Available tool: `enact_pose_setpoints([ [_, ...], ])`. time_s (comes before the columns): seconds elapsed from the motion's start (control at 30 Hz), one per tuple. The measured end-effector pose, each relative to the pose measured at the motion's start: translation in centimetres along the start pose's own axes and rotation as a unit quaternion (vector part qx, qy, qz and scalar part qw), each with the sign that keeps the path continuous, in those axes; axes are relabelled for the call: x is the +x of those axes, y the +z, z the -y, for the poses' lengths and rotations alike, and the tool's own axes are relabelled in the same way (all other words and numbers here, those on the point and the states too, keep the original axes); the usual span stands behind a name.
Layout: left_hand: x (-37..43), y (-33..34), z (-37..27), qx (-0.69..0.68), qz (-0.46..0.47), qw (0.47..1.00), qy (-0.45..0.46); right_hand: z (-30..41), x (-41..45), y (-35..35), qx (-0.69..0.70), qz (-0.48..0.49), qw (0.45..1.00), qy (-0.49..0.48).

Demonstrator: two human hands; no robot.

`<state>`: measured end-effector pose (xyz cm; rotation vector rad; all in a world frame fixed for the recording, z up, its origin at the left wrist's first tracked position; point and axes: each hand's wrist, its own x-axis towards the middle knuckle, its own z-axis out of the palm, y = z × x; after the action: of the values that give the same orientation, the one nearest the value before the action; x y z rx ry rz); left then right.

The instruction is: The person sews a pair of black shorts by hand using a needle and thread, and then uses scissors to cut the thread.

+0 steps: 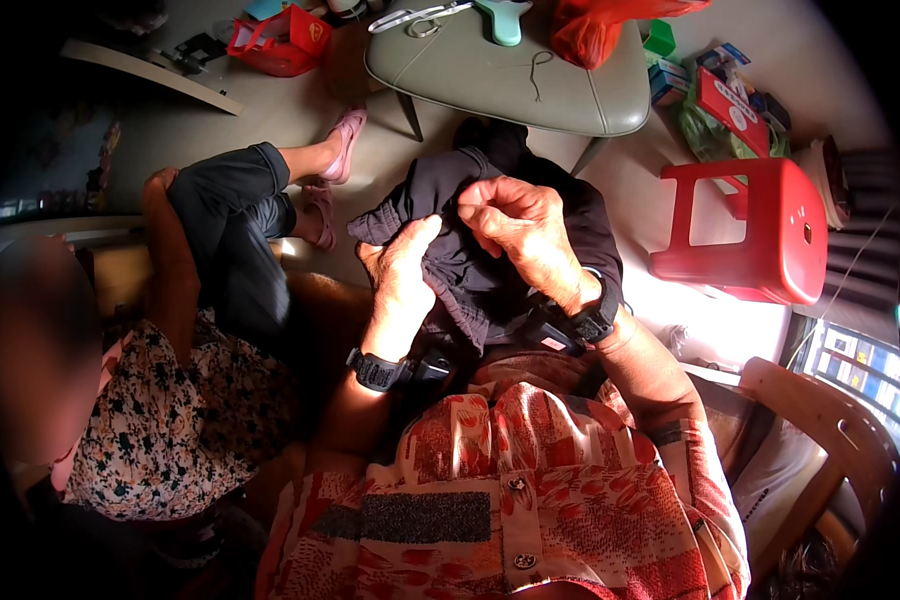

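A dark garment [465, 255] with a gathered, elastic-looking edge lies bunched across my lap. My left hand [405, 270] grips that gathered edge, thumb on top and fingers hidden in the cloth. Just to the right, my right hand [521, 232] is raised over the cloth with thumb and forefinger pinched together. Anything fine between those fingertips is too small to make out. Each wrist wears a black band. Ahead, on a grey-green padded seat [450, 79], are scissors [420, 16], a mint-green tool [505, 21] and a loose dark thread [540, 75].
A red plastic bag [592, 34] sits on the padded seat. At right stand a red plastic stool [784, 232] and a wooden chair [817, 420]. Boxes and bags crowd the floor behind the stool. Close on my left sits another person [172, 420], legs crossed, in pink clogs [345, 146].
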<state>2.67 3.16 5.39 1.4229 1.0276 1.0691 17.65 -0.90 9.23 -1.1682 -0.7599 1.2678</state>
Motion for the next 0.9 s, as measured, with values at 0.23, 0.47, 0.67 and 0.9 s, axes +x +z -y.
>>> enact_pose_setpoints([
  [0.23,-0.4,-0.5,-0.3,-0.11,0.057,0.988,-0.097,0.1,0.9,-0.3,-0.038,0.039,0.998,0.042],
  [0.47,-1.0,-1.1,0.1,-0.035,0.12,0.99,-0.064,-0.4,1.0,-0.4,-0.048,0.047,0.997,0.034],
  [0.67,-0.1,-0.3,-1.5,-0.2,0.092,0.954,-0.202,-0.4,1.1,-0.3,-0.045,0.049,0.996,0.051],
  [0.9,-0.2,-1.9,-0.8,0.145,0.185,0.972,0.017,-0.6,1.2,-0.3,-0.056,0.035,0.996,0.058],
])
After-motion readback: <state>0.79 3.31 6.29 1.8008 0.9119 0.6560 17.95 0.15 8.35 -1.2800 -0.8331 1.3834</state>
